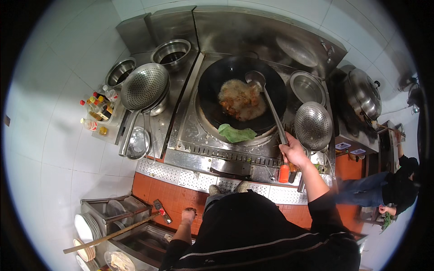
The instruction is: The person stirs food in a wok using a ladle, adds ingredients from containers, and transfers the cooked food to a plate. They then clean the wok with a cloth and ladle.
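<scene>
My right hand [294, 150] grips the steel handle of a ladle [275, 115]. The ladle's bowl rests inside a large black wok [212, 81], at the far side of bubbling brown food [240, 100]. Below my fist an orange handle end [284, 173] shows, seemingly the ladle's own. A folded green cloth [236, 133] lies over the wok's near rim. My left hand [189, 215] hangs low at my side with curled fingers, away from the stove; whether it holds anything is unclear.
Perforated strainers stand right [313, 127] and left [145, 86] of the wok. Steel basins [171, 50] and capped bottles [100, 106] fill the left counter. A long wooden-handled tool [112, 234] slants past stacked plates [87, 228]. Another person [390, 186] stands at right near a lidded pot [364, 93].
</scene>
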A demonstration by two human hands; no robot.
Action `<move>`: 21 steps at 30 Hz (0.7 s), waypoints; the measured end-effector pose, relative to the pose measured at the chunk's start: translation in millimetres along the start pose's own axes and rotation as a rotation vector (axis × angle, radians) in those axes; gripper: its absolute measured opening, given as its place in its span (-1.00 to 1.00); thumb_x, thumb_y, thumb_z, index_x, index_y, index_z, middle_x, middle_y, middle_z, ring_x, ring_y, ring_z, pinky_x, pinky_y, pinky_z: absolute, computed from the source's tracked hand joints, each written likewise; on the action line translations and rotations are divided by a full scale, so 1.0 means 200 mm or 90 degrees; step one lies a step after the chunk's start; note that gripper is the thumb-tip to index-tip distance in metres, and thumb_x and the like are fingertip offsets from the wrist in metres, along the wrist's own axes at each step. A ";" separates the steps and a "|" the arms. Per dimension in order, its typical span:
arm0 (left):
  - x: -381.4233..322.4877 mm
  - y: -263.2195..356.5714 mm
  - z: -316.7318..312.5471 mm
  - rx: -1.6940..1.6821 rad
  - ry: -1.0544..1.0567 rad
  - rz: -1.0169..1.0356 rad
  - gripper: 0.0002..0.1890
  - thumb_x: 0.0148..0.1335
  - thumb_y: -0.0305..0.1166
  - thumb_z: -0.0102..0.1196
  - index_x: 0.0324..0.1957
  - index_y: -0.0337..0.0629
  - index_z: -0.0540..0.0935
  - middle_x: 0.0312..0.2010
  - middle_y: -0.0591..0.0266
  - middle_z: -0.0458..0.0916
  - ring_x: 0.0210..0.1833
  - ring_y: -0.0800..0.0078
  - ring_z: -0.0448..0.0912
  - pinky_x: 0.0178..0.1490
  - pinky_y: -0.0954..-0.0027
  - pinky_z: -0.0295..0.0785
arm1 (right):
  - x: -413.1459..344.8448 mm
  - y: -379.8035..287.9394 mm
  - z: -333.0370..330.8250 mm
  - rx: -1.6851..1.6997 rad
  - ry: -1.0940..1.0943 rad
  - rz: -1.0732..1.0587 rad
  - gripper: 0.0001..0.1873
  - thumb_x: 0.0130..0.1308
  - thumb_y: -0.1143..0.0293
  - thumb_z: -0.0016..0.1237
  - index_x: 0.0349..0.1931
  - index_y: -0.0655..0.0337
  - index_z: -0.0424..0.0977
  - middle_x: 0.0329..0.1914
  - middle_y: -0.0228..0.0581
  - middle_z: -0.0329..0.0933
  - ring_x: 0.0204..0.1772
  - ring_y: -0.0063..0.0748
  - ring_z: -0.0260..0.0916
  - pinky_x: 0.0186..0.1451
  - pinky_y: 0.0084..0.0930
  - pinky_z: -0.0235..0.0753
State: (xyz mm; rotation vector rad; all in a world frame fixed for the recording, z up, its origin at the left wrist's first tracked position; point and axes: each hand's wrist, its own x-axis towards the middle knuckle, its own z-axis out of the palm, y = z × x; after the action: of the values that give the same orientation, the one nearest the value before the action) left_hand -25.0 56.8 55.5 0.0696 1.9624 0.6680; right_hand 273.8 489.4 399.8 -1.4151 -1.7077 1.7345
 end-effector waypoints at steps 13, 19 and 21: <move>-0.24 0.49 0.08 -0.187 -0.052 0.179 -0.82 0.26 -0.49 0.10 -0.12 -0.36 0.56 -0.31 0.22 0.63 -0.33 0.51 0.58 -0.25 0.51 0.47 | -0.43 -0.35 -0.24 -0.490 -0.119 -0.011 -0.32 0.27 0.34 -0.03 0.40 0.18 0.11 -0.30 -0.01 0.56 -0.32 -0.24 0.53 -0.17 -0.33 0.51; -0.44 1.33 0.26 -0.230 -0.257 0.344 -0.73 0.32 -0.47 0.07 0.05 -0.29 0.49 -0.18 0.19 0.64 -0.25 0.47 0.62 -0.22 0.51 0.50 | -0.28 -0.21 -0.14 -0.642 -0.068 0.097 -0.34 0.24 0.37 -0.14 0.39 0.20 0.11 -0.16 0.04 0.59 -0.06 -0.06 0.57 -0.05 -0.17 0.55; -0.48 1.59 0.35 -0.259 -0.306 0.359 -0.70 0.33 -0.47 0.05 0.08 -0.30 0.45 -0.14 0.15 0.63 -0.24 0.45 0.62 -0.23 0.50 0.51 | -0.20 -0.14 -0.11 -0.727 -0.045 0.025 -0.31 0.20 0.40 -0.17 0.40 0.21 0.08 -0.23 0.00 0.61 -0.16 -0.02 0.58 -0.11 -0.15 0.56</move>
State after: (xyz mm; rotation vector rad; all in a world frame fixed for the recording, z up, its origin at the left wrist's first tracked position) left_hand 5.4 322.6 262.8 0.4976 1.3100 1.2741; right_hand 298.6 476.3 445.2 -1.7421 -2.9096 0.7281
